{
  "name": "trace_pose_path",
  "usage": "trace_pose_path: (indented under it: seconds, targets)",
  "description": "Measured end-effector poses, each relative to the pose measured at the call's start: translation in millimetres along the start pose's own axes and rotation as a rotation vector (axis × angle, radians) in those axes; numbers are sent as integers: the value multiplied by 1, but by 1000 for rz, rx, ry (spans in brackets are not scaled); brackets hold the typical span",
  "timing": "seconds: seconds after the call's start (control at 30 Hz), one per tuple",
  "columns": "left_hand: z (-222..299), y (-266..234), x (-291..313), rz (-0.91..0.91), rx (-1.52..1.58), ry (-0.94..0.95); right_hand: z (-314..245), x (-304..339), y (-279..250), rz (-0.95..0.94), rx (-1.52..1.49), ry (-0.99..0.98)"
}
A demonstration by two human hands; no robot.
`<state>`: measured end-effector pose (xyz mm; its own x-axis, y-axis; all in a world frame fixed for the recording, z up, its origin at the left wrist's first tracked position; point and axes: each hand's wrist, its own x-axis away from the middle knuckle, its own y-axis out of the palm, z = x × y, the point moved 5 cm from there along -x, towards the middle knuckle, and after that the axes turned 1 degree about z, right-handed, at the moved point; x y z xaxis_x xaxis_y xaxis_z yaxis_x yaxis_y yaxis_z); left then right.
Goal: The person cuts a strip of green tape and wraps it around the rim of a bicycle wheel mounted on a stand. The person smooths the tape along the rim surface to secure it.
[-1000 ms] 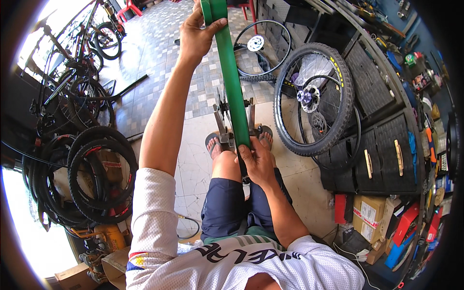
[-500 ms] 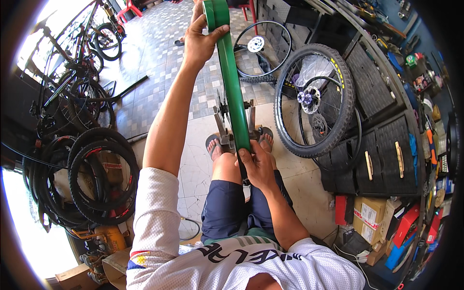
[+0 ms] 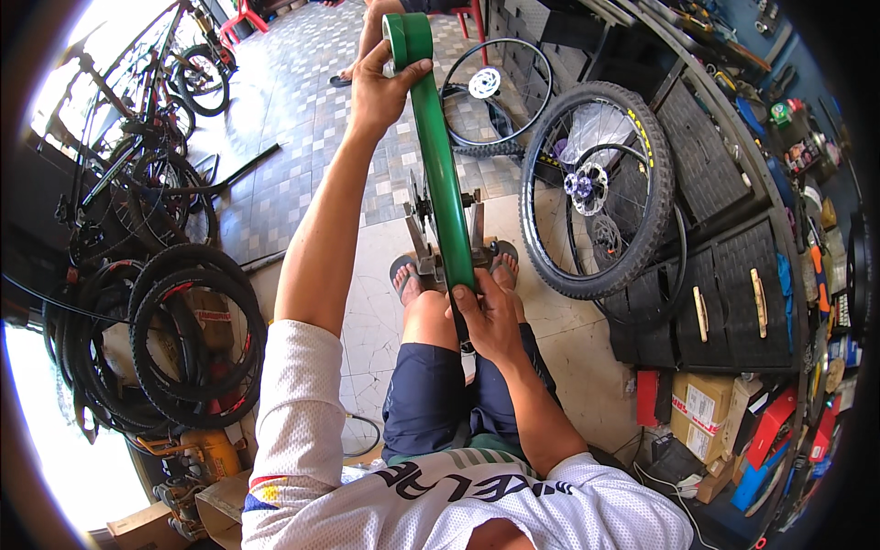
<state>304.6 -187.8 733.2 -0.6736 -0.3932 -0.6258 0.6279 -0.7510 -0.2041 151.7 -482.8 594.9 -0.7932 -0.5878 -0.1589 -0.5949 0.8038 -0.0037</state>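
My left hand, stretched out far ahead, grips a roll of green tape. From the roll a taut green tape strip runs back toward my knees. Near my right knee, my right hand is closed on the strip's near end, thumb pressed on top. Under that hand is a dark, narrow rim-like part, mostly hidden. Below the strip stands a metal wheel stand, its arms showing on both sides with an axle end between them. My sandalled feet flank its base.
To the right, a knobbly-tyred bicycle wheel leans by dark cabinets; a bare wheel lies beyond. Loose tyres are stacked at left, near several bicycles. A seated person's leg shows ahead. Boxes sit at lower right.
My left hand and the tape roll have shifted slightly down and toward me. More of the other person's leg shows behind them. My right hand stays in place.
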Motion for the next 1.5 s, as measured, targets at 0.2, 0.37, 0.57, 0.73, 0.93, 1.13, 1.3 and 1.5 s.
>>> trace_pose_path:
  seconds: [0.2, 0.37, 0.57, 0.73, 0.93, 1.13, 1.3, 1.5]
  targets:
    - [0, 0, 6, 28, 21, -61, 0, 1, -1, -13, 29, 3]
    - [4, -4, 9, 60, -3, 5, -2, -1, 1, -19, 27, -1]
    - [11, 8, 8, -20, -112, -8, 7, 4, -3, 20, -26, 46]
    - [-32, -9, 11, 105, -341, -43, 32, 4, 4, 31, -164, 15]
    - [-17, -5, 28, -77, 50, -565, 26, 12, 0, 48, 76, -127]
    - [-12, -14, 42, -71, 110, -561, 18, 23, -3, -105, 47, -206]
    - [18, 12, 51, -38, 128, -521, 7, 38, -32, -150, 292, -194]
    - [15, 17, 56, -4, 105, -513, -75, 86, -231, 280, 520, -253]
